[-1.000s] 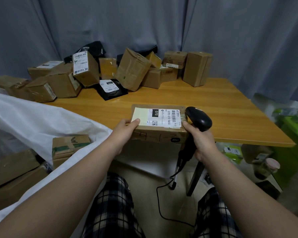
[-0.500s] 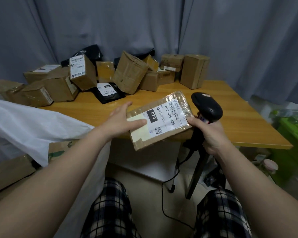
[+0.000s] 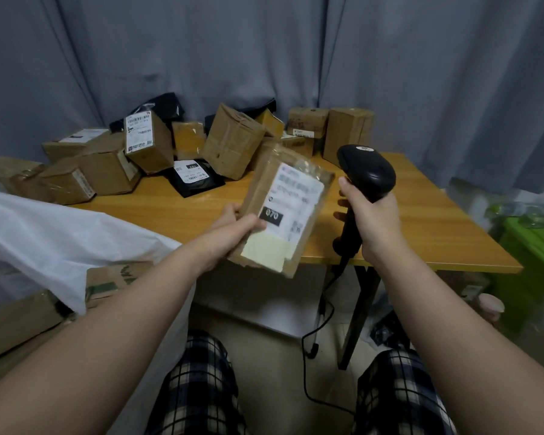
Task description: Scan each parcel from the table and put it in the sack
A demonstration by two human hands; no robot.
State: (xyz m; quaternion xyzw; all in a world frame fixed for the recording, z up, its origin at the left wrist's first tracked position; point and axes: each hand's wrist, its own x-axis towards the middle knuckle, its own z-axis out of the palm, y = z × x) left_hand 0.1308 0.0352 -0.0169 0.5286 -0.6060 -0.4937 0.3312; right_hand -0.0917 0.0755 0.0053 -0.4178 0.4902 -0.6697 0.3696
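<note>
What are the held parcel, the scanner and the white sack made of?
The parcel: brown cardboard under clear glossy tape, which glints around its paper label. The scanner: black plastic, smooth, slight sheen on top. The sack: white, matte, softly creased; probably woven plastic or cloth, hard to tell.

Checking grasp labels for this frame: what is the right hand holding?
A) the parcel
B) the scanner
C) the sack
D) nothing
B: the right hand is wrapped round the handle of the black scanner, while the left hand holds the parcel up beside it.
</note>
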